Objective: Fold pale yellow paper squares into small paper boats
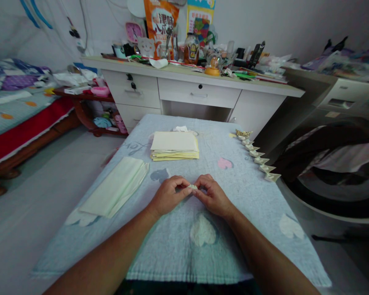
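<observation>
Blue cloth [162,254] — small, pale paper [192,187]

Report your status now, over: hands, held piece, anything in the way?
Left hand and right hand pinching small pale piece. Its shape unclear, partly covered. Paper stack beyond, apart; no obstruction seen.

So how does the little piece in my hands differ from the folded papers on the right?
The little piece is pinched between your left hand and right hand; the folded papers sit in a row on the table. The little piece is partly covered, its shape unclear; the folded papers show pointed shapes. Both look mostly pale.
</observation>
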Available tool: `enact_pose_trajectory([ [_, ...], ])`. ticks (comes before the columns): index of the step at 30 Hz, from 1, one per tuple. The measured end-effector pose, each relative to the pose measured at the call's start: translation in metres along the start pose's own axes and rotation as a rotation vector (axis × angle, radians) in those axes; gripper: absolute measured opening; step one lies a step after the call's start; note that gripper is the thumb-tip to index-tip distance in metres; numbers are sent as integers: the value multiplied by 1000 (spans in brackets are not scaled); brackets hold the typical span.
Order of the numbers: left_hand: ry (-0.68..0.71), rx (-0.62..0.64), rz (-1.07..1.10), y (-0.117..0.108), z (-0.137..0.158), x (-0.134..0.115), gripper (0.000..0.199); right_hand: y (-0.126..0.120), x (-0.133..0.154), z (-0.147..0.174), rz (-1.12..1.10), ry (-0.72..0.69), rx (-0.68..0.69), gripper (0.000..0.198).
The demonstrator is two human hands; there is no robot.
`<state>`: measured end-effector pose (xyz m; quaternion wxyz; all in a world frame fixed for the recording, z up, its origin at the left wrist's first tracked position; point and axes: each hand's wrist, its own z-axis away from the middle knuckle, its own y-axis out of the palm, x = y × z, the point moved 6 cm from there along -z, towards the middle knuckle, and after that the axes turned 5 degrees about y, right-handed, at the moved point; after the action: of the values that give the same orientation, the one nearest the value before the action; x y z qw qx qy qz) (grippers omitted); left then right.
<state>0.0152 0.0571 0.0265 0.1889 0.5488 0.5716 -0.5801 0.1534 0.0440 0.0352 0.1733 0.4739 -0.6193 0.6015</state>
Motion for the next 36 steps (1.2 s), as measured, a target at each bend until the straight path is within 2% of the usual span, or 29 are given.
enact_pose_trajectory([
  [4, -44, -19, 100, -2, 1, 9, 19, 0, 0, 1, 24, -6, 5, 13],
  [9, -59, -36, 172, -3, 2, 16, 22, 0, 0, 2, 11, -7, 36, 23],
  [18, -61, -29, 189, -1, 2, 11, 20, -1, 7, -1, -49, -46, 37, 41],
  [24, -47, -42, 193, -3, 2, 8, 23, 0, 5, 0, -20, -22, 31, 41],
  [29, -17, -42, 146, -4, 2, 4, 22, 1, 2, 1, 0, -3, -13, 31],
  [36, -13, -60, 120, -2, 4, 1, 19, -1, 5, 1, -22, -44, -9, 34],
])
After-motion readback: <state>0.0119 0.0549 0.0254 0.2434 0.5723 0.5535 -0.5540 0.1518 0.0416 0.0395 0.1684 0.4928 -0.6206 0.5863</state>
